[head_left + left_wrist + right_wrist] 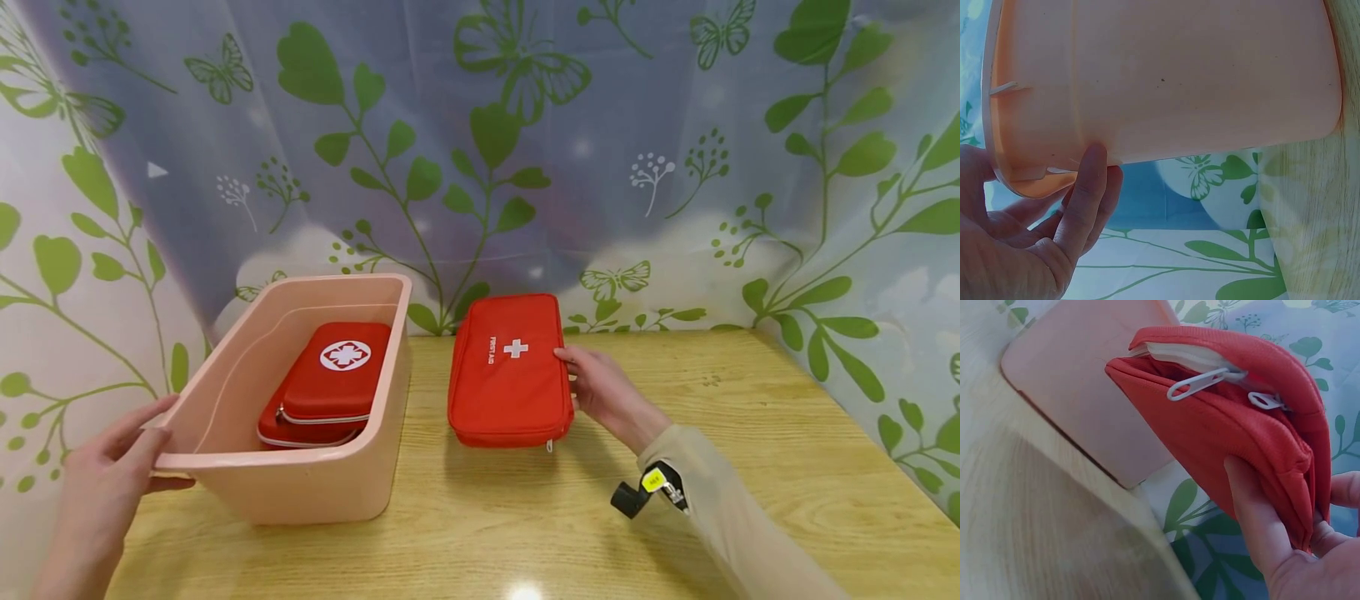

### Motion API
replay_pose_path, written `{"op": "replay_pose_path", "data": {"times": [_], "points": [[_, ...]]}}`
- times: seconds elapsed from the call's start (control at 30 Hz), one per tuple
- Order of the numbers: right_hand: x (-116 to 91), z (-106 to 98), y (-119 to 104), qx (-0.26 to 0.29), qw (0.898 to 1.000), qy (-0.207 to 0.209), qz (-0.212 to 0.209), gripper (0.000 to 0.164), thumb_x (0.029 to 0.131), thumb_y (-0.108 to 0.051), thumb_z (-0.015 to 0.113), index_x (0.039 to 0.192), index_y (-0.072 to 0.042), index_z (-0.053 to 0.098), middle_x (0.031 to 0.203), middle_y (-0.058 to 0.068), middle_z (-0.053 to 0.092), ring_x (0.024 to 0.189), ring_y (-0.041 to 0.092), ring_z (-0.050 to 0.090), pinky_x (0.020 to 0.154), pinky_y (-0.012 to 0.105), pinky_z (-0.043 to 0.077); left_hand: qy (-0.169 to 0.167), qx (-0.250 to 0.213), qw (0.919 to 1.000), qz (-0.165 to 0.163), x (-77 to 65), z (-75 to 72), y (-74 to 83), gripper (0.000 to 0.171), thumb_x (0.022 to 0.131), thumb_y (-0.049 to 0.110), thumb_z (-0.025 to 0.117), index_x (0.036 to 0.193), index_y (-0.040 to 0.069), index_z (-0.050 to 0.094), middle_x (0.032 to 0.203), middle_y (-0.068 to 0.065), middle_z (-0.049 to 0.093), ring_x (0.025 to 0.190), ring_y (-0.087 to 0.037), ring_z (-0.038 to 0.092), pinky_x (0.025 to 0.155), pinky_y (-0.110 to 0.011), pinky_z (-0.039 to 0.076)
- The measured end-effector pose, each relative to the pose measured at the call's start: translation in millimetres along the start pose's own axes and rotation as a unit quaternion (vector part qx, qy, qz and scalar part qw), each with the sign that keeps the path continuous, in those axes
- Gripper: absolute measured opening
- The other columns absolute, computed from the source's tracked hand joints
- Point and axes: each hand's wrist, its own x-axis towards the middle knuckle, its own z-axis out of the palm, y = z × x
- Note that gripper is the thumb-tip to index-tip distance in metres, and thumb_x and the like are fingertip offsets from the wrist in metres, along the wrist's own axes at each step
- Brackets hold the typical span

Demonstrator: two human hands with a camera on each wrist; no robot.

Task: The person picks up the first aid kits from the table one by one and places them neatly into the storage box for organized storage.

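My left hand (112,475) grips the near left corner of a pink plastic bin (300,487), thumb over the rim and fingers under it. The left wrist view shows those fingers (1088,200) against the outer wall. Inside the bin lie two red cases, one on the other; the upper case (337,379) bears a white round emblem with a cross. My right hand (603,392) pinches the right edge of a red first aid pouch (502,383) beside the bin. In the right wrist view the pouch (1210,425) is partly unzipped, its white zipper pulls hanging at the opening.
Everything is at a wooden table (750,467). Behind it hangs a curtain (600,167) printed with green leaves and butterflies, close to the table's far edge. A strap with a small black device (633,498) is on the right wrist.
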Motion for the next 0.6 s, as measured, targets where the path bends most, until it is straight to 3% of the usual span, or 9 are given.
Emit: {"op": "replay_pose_path", "data": {"times": [0.33,0.6], "points": [[-0.2,5.6,-12.6,0.013,1.0,0.004,-0.012,0.027,0.103,-0.019,0.048,0.122,-0.001,0.056,0.098,0.003,0.067,0.081,0.018,0.064,0.058,0.028,0.058,-0.004,-0.003,1.0,0.0,-0.2,-0.1,-0.3,0.033,0.098,0.01,0.061,0.131,0.013,0.066,0.093,0.008,0.072,0.071,-0.011,0.07,0.051,-0.037,0.06],[-0.9,9.0,-24.0,0.02,0.999,-0.011,-0.026,0.034,0.104,-0.02,0.049,0.131,0.0,0.052,0.104,0.005,0.068,0.085,0.019,0.066,0.063,0.028,0.06,-0.006,0.001,1.0,0.004,0.1,-0.9,-0.9,0.034,0.098,0.01,0.06,0.132,0.013,0.065,0.095,0.009,0.071,0.072,-0.011,0.07,0.051,-0.037,0.06]]}}
